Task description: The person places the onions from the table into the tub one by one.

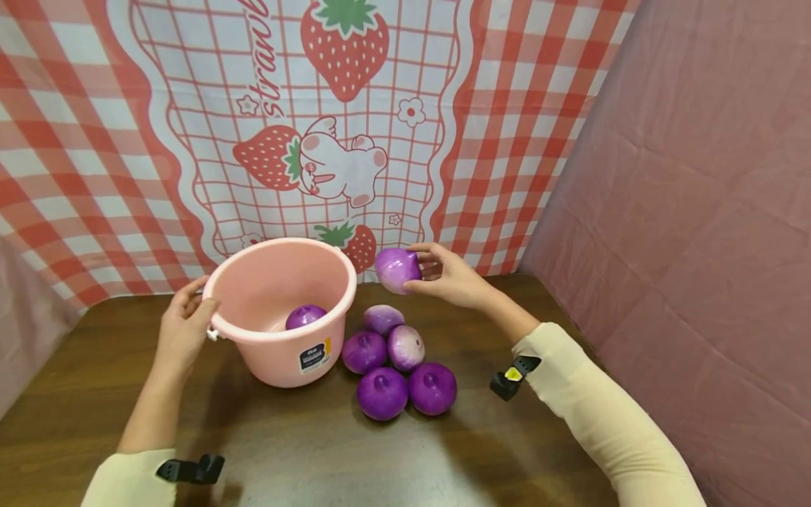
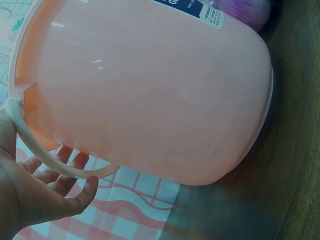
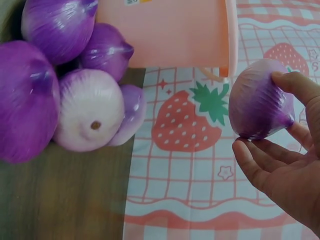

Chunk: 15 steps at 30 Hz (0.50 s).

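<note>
My left hand (image 1: 180,331) holds the pink bucket (image 1: 262,355) at the left side of its rim, thumb over the edge. In the left wrist view its fingers lie around the pale bucket handle (image 2: 42,155). One purple onion (image 1: 305,316) lies inside the bucket. Thumb and fingers of my right hand (image 1: 446,278) grip another purple onion (image 3: 257,102), raised above the table just right of the bucket's rim. Below it, several more onions (image 1: 382,394) sit clustered against the bucket's right side, one of them a paler onion (image 3: 90,110) with its root end showing.
The dark wooden table (image 1: 298,443) carries everything. Behind it hangs a red-and-white checked cloth (image 1: 507,141) with strawberry prints, close behind the bucket. A pink cloth (image 1: 684,211) rises along the right side.
</note>
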Motion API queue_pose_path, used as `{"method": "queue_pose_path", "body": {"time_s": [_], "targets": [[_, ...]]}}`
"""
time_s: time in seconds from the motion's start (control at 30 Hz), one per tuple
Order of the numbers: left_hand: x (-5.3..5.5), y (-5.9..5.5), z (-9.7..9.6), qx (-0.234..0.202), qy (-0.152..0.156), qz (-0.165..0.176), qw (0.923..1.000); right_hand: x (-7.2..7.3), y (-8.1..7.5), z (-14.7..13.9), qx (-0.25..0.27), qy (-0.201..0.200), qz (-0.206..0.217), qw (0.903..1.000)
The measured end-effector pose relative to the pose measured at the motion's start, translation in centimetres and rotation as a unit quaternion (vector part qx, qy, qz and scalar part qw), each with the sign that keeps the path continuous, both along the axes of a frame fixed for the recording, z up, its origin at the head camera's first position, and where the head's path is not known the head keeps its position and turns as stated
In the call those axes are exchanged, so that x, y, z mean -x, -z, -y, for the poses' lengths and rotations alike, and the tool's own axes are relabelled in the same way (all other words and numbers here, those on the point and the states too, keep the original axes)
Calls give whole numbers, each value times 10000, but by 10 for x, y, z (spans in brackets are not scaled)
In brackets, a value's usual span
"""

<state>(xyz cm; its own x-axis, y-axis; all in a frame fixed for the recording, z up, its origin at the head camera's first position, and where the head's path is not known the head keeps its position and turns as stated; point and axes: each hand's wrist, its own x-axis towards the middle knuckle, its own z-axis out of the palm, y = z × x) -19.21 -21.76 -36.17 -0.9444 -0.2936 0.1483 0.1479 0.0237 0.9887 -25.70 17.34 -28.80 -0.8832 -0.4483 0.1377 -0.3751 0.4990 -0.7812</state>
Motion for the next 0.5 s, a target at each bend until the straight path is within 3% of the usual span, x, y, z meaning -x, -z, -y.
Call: {"method": "queue_pose_path", "body": {"time_s": [0.5], "targets": [[0,1,-1,-120,14,-126,9998,0,-9,26,98,-230,-128,9996]]}}
